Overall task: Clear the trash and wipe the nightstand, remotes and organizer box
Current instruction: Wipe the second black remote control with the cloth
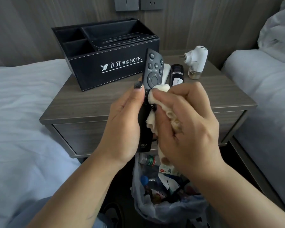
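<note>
My left hand (122, 127) grips a long black remote (152, 69) upright in front of the nightstand (92, 102). My right hand (186, 127) holds a bunched cream cloth (156, 94) and presses it against the remote's middle. On the nightstand behind lie a white remote (166, 70), mostly hidden, and a second black remote (177, 74). The black organizer box (105, 53), printed HOTEL, stands at the back left of the top.
A white plug-in vaporizer (196, 61) with a small bottle stands at the nightstand's right rear. Below my hands a bag-lined bin (164, 201) holds bottles and wrappers. Beds flank the nightstand, left (23, 112) and right (266, 96). Wall sockets (138, 4) sit above.
</note>
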A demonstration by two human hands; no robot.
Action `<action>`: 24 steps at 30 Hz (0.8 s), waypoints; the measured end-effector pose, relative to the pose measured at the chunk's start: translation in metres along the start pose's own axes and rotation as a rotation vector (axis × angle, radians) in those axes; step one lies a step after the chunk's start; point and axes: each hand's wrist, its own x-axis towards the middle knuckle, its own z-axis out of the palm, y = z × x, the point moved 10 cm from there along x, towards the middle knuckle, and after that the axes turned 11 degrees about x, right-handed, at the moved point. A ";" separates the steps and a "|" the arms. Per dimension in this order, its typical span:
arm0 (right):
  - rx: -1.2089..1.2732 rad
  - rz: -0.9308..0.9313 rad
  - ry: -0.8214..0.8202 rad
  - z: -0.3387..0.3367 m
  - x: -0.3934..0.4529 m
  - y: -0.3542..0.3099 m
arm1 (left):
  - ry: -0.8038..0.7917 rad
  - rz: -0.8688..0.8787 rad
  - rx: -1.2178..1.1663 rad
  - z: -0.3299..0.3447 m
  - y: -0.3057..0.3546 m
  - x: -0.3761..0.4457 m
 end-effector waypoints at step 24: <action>0.027 0.017 -0.014 0.002 0.010 0.000 | -0.075 -0.170 -0.224 0.011 -0.018 -0.002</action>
